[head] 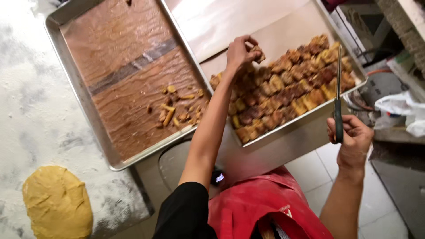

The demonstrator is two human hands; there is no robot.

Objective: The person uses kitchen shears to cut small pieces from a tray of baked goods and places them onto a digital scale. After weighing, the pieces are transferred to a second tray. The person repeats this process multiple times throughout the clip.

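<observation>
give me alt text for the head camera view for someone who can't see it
A person's left hand lifts a brown baked piece from a heap of them in a metal tray, while the right hand holds a knife upright. A second paper-lined tray with crumbs and a yellow dough lump lie to the left.

Person wears a black short sleeve (186, 212) on the left arm and a red apron (261, 203); forearms bare, both hands ungloved, no jewellery visible
</observation>
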